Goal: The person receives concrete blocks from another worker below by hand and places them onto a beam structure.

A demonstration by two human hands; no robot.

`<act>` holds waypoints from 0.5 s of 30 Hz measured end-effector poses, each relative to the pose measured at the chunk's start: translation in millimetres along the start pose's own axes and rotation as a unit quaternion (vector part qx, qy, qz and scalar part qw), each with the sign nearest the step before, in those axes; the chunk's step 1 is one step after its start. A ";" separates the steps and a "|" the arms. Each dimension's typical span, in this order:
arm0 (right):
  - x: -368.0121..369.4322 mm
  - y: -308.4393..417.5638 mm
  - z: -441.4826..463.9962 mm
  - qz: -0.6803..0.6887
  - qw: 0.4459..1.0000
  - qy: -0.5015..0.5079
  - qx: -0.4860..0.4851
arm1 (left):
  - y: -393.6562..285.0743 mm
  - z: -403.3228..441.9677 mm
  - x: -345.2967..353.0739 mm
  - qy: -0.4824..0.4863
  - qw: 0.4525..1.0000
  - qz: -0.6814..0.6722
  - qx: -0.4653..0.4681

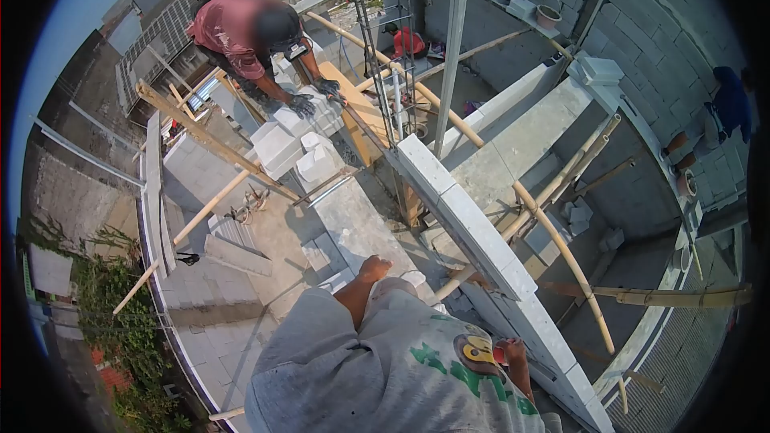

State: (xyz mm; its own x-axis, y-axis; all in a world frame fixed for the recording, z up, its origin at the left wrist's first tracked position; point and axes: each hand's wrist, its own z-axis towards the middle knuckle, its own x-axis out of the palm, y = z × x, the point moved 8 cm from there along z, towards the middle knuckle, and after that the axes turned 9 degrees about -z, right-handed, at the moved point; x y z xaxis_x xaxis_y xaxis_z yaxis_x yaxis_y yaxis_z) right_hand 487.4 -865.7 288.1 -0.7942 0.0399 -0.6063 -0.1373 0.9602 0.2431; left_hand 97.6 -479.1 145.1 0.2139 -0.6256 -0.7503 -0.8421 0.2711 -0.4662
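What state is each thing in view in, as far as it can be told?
left hand: fingers appear curled; whether it holds anything is unclear
right hand: closed around a red object
red object: held, partly hidden
co-worker's gloved hands: at the white blocks
white blocks: loosely piled
curved block wall: blocks laid end to end
grey post: upright
bamboo pole: slanting
bucket: upright, contents unclear

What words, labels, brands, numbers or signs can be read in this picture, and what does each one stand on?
None can be read with confidence.
Grey shirt of the camera wearer: green letter-like shapes, too folded and blurred to read.
Same shirt: round dark emblem with a yellow mark; no word can be made out.
Red object at the right hand: too small to tell whether it bears text.
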 end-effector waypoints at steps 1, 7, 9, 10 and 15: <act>0.8 -8.7 -1.9 0.002 1.000 0.008 0.004 | -11.6 -18.8 -19.1 -0.012 0.999 0.035 0.024; 43.9 -93.8 20.7 0.045 0.998 0.025 0.026 | -8.3 -55.3 -41.7 -0.060 0.992 -0.108 0.023; 37.4 -81.7 -17.6 0.038 0.998 0.040 0.043 | 3.6 -47.2 -18.1 -0.066 0.979 -0.193 0.021; 36.3 -84.9 -22.4 0.031 0.998 0.033 0.047 | 6.1 -40.5 -5.6 -0.062 0.974 -0.216 0.028; 44.0 -108.2 -45.7 0.048 0.996 0.007 0.077 | -34.8 -22.8 0.3 0.000 0.976 -0.196 -0.096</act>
State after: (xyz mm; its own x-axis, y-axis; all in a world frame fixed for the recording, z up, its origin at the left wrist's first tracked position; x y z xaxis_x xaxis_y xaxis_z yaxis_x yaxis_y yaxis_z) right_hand 440.2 -980.6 269.7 -0.8072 0.1305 -0.5756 0.0310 0.9833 0.1793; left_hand 115.6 -505.3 171.8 0.5385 -0.6538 -0.5316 -0.7725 -0.1310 -0.6214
